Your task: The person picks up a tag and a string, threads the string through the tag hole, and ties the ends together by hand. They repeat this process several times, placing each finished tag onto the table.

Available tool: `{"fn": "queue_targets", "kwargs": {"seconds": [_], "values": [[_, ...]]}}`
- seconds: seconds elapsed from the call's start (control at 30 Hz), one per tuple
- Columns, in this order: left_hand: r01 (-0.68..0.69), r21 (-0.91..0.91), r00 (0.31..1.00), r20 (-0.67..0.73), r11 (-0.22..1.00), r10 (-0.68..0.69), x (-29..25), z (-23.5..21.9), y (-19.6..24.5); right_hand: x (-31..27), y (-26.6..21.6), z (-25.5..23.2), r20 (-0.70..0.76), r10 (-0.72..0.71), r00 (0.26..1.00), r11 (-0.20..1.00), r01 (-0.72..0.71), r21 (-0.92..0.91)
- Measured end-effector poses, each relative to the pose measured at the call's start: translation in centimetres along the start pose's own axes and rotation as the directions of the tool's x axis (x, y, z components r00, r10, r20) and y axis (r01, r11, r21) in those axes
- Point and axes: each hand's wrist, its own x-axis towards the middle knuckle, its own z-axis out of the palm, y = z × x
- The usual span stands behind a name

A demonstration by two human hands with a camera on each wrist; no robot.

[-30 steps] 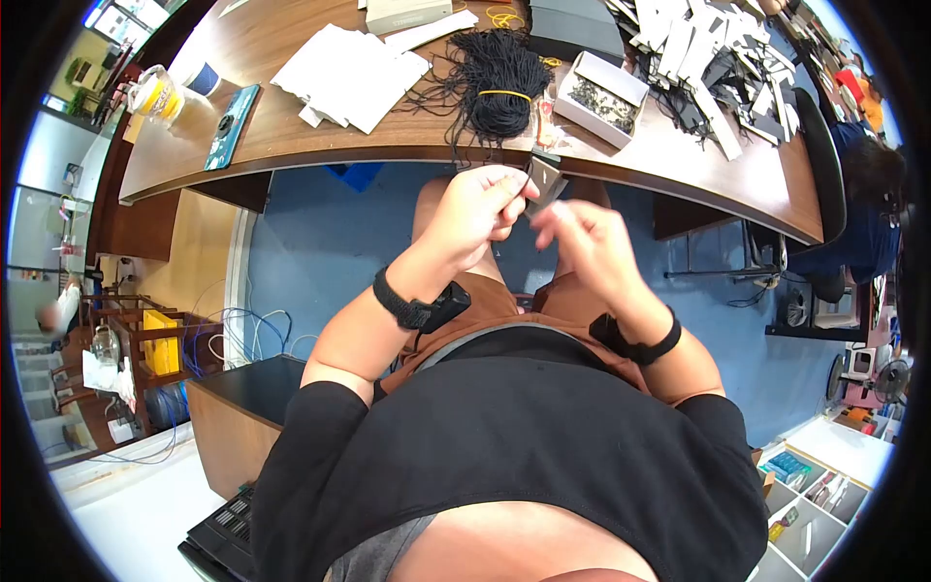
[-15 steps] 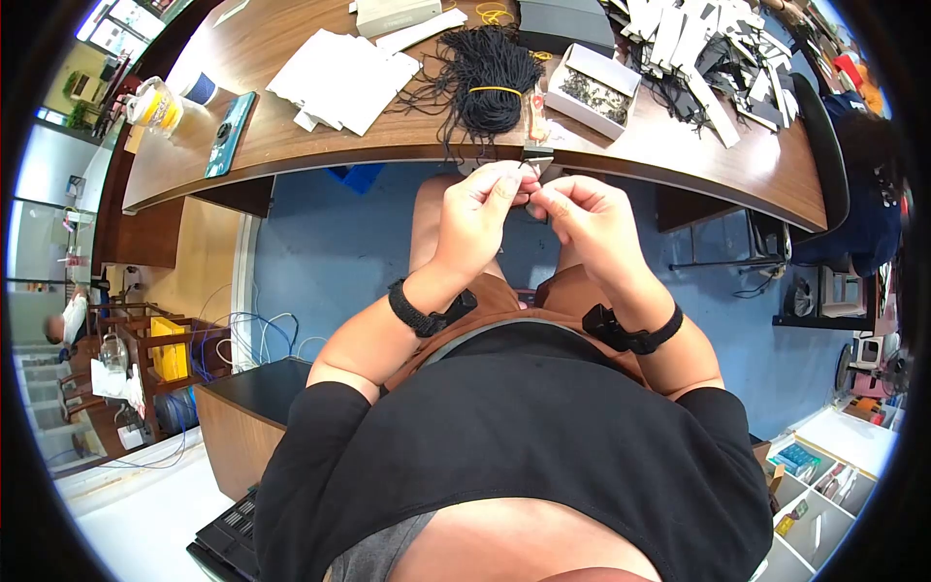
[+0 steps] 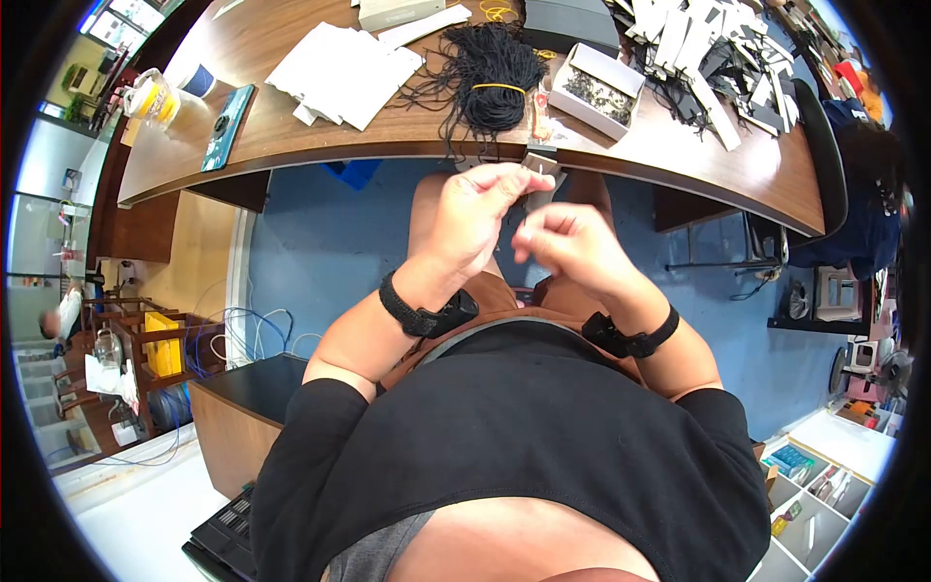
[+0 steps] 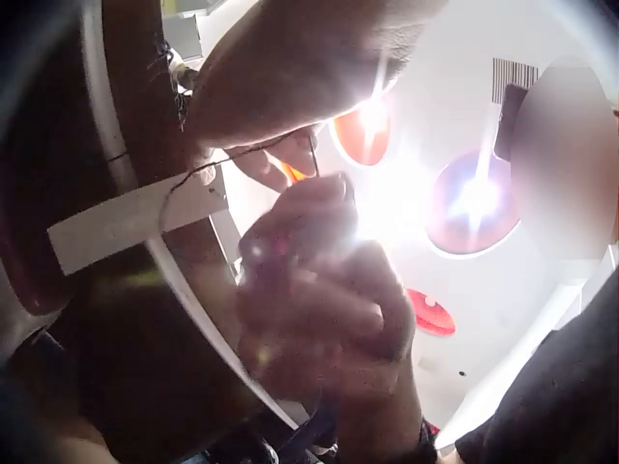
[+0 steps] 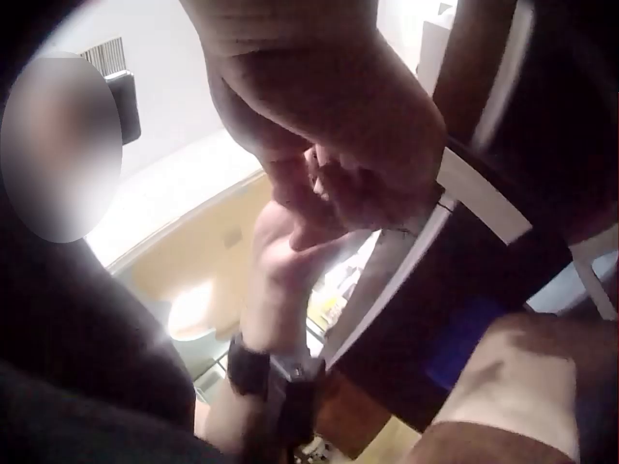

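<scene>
Thumb and fingers of the left hand pinch a thin dark cord just off the table's front edge. In the left wrist view the cord loops past the left fingertips and runs across to the right hand, whose curled fingers pinch it. The right hand is blurred in the head view, a little lower and to the right of the left. Beyond the fingertips a grey strip-like piece is at the table edge, also seen pale in the left wrist view; its attachment to the cord cannot be told.
On the table lie a bundle of black cords with a yellow band, white sheets, an open box of small dark parts, piled strips, a teal phone-like object and a cup.
Half a second ago the fingertips of both hands met; now the right hand has drawn back toward the body and the left fingers reach slightly further right.
</scene>
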Motion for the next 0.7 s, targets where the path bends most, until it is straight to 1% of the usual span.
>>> {"fn": "queue_targets", "kwargs": {"seconds": [0.03,0.1,0.13,0.17,0.2,0.23,0.27,0.3,0.37,0.4,0.47,0.5,0.53,0.57,0.6,0.7], "values": [[-0.054,-0.043,0.998,0.011,0.998,0.054,0.1,0.0,0.5,-0.4,0.6,0.1,0.135,0.095,0.986,0.990,-0.108,0.086],[0.002,-0.174,1.000,0.022,0.985,0.002,0.1,-0.4,2.2,-0.2,2.5,0.4,0.253,0.164,0.953,0.976,-0.194,0.099],[0.048,-0.190,0.996,-0.066,0.981,-0.062,-0.3,0.5,2.6,-0.2,2.6,0.0,0.269,0.189,0.944,0.965,-0.229,0.127],[0.058,-0.187,0.998,-0.015,0.981,-0.062,-0.3,0.2,2.4,-0.2,2.5,-0.6,0.204,0.164,0.965,0.929,-0.221,0.297],[0.070,-0.183,0.997,0.034,0.981,-0.065,-0.5,-0.4,2.1,-0.2,1.7,-1.1,0.136,0.152,0.979,0.866,-0.198,0.460],[0.086,-0.177,0.994,0.084,0.980,-0.072,-0.6,-0.6,1.9,-0.1,1.3,-1.8,0.062,0.152,0.986,0.776,-0.158,0.610],[0.041,-0.030,0.999,-0.011,0.999,-0.042,-0.7,-0.3,1.7,0.4,2.1,-3.4,-0.020,0.057,0.998,0.810,-0.034,0.586],[0.035,0.073,0.999,-0.005,0.997,-0.034,-0.9,-0.1,1.6,0.6,1.7,-4.0,-0.109,-0.011,0.994,0.889,0.059,0.453],[0.010,0.274,1.000,0.018,0.962,-0.016,-0.8,0.3,1.5,0.1,-1.1,-2.8,-0.230,-0.114,0.967,0.967,0.161,0.198],[-0.092,0.346,0.996,0.052,0.934,0.079,-0.7,0.6,0.8,0.3,-1.4,-2.2,-0.255,-0.182,0.950,0.969,0.217,0.115],[-0.149,0.477,0.988,0.105,0.866,0.112,-0.6,0.8,0.7,0.7,-1.7,-1.3,-0.282,-0.325,0.903,0.945,0.322,-0.059],[-0.180,0.537,0.983,0.132,0.824,0.128,-0.7,0.9,0.7,0.7,-1.8,-1.3,-0.279,-0.362,0.889,0.931,0.334,-0.144],[-0.076,0.511,0.996,0.075,0.856,0.044,-0.8,1.1,1.0,0.8,-1.8,-1.4,-0.272,-0.400,0.875,0.910,0.345,-0.229],[-0.069,0.479,0.997,0.072,0.875,0.039,-0.8,1.1,1.0,0.8,-1.8,-1.5,-0.262,-0.438,0.860,0.881,0.352,-0.315],[-0.061,0.445,0.997,0.068,0.894,0.034,-0.8,1.1,1.0,0.9,-1.7,-1.5,-0.289,-0.443,0.849,0.885,0.362,-0.294],[-0.055,0.384,0.998,0.053,0.922,0.038,-0.7,1.3,0.8,0.6,-2.2,-1.3,-0.338,-0.336,0.879,0.938,0.282,-0.200]]}}
